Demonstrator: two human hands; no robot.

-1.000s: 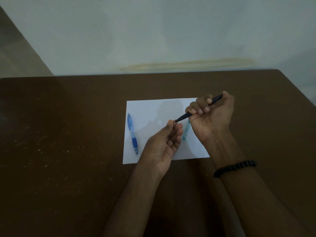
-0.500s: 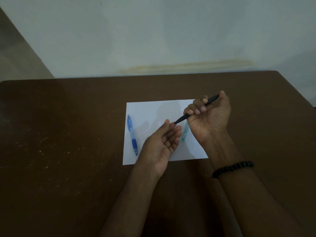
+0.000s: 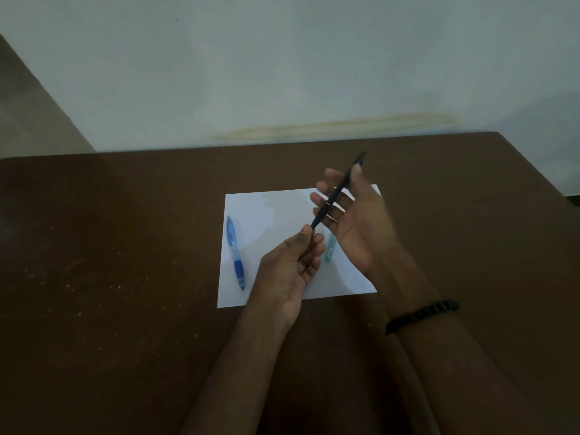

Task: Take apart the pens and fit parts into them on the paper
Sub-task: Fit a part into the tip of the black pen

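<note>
From the head camera, looking down over a brown table [image 3: 125,277], a white sheet of paper [image 3: 276,215] lies flat near the middle of it, with a pale wall beyond the far edge.

Both hands are raised above the paper. The left hand [image 3: 288,271] is palm up, its thumb and forefinger pressed together on the lower tip of a black pen [image 3: 337,193], the other fingers loosely curled beneath. The pen slants up and away to the right, clear of the paper. The right hand [image 3: 354,221] is open with its palm turned toward the camera and its fingers spread apart behind the pen's barrel; the thumb touches the upper end of the pen, near its top. Whether the spread fingers actually press the barrel or only sit behind it, I cannot tell. A black beaded bracelet [image 3: 422,315] circles the right wrist.

On the left part of the paper a blue pen [image 3: 235,252] lies lengthwise, its tip pointing toward the near edge, well apart from both hands. A light teal pen [image 3: 330,251] lies on the paper between the two hands, mostly covered by them, with only its nearer end showing.

The table surface carries small pale specks on its left side
</note>
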